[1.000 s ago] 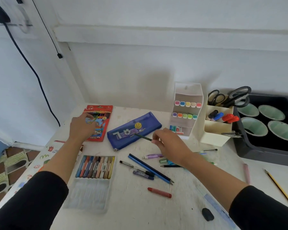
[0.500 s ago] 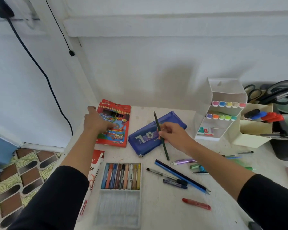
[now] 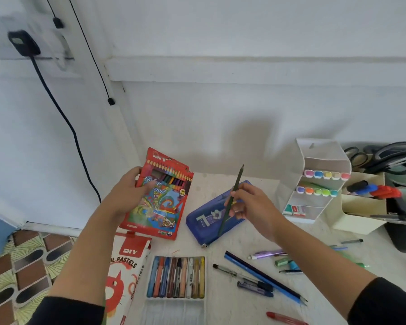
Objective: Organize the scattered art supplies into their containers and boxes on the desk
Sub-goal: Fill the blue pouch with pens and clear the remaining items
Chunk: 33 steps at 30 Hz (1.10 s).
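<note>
Desk [image 3: 232,309]: white, set against the wall, with supplies scattered over it.
Organiser [image 3: 319,156]: white, at the far right edge, with two rows of highlighters inside.
Oil pastels box [image 3: 127,273]: lies flat at the near left edge.
Coloured pencil box [image 3: 164,202]: red, tilted up at the far left corner.
Pencil case [image 3: 204,226]: blue, mid-desk, just right of the pencil box.
Pastel tray [image 3: 174,310]: near edge, beside the oil pastels box.
Left hand [image 3: 127,195]: grips the pencil box's left edge with the thumb on its front; the other fingers are hidden behind it.
Right hand [image 3: 251,207]: thumb and fingertips pinch the green pencil mid-shaft.
Green pencil [image 3: 236,184]: held above the pencil case, with its tip pointing towards the wall.
</note>
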### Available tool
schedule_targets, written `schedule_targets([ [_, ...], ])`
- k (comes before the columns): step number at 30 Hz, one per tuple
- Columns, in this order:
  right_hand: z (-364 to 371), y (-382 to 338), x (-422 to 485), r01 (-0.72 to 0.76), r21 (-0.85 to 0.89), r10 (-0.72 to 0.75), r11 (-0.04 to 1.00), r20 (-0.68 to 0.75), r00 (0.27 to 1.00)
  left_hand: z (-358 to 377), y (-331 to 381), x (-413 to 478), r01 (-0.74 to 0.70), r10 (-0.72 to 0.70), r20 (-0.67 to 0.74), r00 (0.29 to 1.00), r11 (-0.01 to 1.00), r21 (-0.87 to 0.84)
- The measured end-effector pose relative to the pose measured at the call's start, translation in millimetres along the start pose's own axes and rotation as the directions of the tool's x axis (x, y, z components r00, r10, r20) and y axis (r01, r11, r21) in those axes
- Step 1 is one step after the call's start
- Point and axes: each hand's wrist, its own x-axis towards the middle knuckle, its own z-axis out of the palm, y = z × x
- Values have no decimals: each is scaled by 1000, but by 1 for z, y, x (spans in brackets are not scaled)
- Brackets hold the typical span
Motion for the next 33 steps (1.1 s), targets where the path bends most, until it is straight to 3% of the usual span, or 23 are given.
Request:
schedule_targets([
  [6, 5, -37, -20, 146, 425, -161, 893, -1, 987, -13, 23, -45, -32, 68, 143, 987, 971, -235],
  [9, 10, -52, -28, 232, 491, -242, 840, -43, 969, -2, 20, -58, 59, 32, 273, 962, 946, -318],
  [12, 13, -54, -31, 273, 474, -235, 837, -139, 962, 23, 5, -66, 146, -15, 337, 941, 919, -367],
  [17, 6, -40, -33, 223, 304, -155, 926, -232, 960, 59, -23, -76, 271, -84, 465, 881, 895, -353],
  [23, -4, -32, -39, 86, 228, -52, 970, -151, 987, 89, -31, -86, 327, -87, 534, 841, 868, -374],
  [28, -7, -31, -45, 1, -218, -18, 976, -77, 997, 103, -25, -91, 311, -102, 546, 832, 900, -306],
  [33, -10, -48, -46, 16, -464, 24, 886, 82, 996, 109, -24, -91, 307, -102, 561, 821, 908, -285],
])
